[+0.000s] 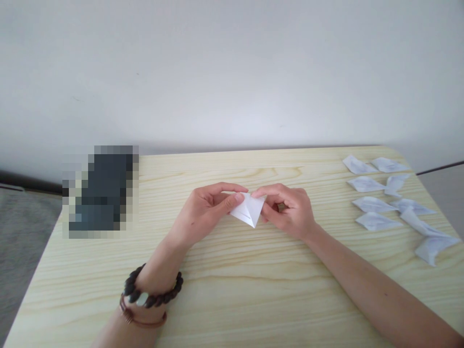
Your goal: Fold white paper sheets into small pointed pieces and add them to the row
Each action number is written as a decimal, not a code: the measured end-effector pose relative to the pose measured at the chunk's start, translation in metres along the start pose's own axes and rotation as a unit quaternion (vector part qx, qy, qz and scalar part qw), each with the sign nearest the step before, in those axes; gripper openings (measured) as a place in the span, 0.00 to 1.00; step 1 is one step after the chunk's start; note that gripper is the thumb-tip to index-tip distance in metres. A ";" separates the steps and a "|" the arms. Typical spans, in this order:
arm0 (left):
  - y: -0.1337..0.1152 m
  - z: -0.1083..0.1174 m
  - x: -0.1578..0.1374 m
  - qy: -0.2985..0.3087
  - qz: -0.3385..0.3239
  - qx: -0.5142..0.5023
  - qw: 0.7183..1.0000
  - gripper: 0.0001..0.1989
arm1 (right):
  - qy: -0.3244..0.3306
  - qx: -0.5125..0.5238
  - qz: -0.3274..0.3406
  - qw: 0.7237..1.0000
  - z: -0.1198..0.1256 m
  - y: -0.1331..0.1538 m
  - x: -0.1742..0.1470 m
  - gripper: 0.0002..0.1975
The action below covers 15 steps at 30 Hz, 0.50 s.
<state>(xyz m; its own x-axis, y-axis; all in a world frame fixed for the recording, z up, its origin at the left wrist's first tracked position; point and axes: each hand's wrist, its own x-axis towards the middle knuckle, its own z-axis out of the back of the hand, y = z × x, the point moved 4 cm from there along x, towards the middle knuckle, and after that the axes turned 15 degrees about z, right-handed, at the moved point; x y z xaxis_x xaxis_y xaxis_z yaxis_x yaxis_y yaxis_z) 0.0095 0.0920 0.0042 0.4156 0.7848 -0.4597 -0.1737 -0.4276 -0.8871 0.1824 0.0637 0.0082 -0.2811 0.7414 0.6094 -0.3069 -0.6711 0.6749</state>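
Between my two hands is a small white folded paper (250,210), its creases showing and one corner pointing down towards me. My left hand (210,208) pinches its left side, thumb on the front face and fingers behind. At the upper right edge, my right hand (288,208) is closed on the paper with thumb and index finger; its other fingers curl underneath and are partly hidden. The paper is held just over the middle of the wooden table (232,299).
Several folded white paper pieces (368,183) lie in loose rows at the table's right side, some touching. A dark, pixelated flat object (105,188) rests at the far left. A pale wall (232,72) stands behind the table's back edge.
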 end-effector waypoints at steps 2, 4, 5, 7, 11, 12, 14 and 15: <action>0.000 0.001 0.000 0.002 0.001 -0.003 1.000 0.11 | 0.002 0.010 -0.002 1.000 0.000 0.000 0.000 0.05; 0.000 0.001 0.000 0.000 -0.002 -0.002 1.000 0.11 | -0.002 0.017 -0.003 1.000 0.000 0.000 0.001 0.05; -0.001 0.001 0.000 0.000 -0.003 -0.001 1.000 0.10 | -0.002 0.020 -0.002 1.000 0.000 0.000 0.001 0.05; -0.002 0.001 0.000 0.001 -0.003 -0.002 1.000 0.10 | 0.003 0.026 0.001 1.000 0.000 0.000 0.001 0.05; -0.002 0.001 0.000 -0.001 -0.001 0.003 1.000 0.10 | 0.012 0.046 -0.002 0.999 -0.001 0.000 0.001 0.05; -0.002 0.001 0.000 -0.002 -0.002 0.007 1.000 0.10 | 0.012 0.051 -0.007 0.999 -0.001 0.000 0.001 0.04; -0.002 0.002 0.000 -0.009 -0.009 0.012 1.000 0.09 | 0.007 0.051 -0.017 0.999 -0.001 0.000 0.001 0.04; -0.002 0.003 0.000 -0.013 -0.011 0.014 1.000 0.09 | 0.001 0.038 -0.013 0.999 -0.001 0.000 0.001 0.04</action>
<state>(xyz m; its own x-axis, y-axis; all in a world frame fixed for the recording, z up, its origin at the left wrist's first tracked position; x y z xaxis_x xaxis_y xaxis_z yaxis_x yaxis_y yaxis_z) 0.0077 0.0941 0.0054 0.3961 0.8060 -0.4399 -0.1887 -0.3974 -0.8980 0.1812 0.0642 0.0084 -0.2763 0.7585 0.5901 -0.2449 -0.6494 0.7199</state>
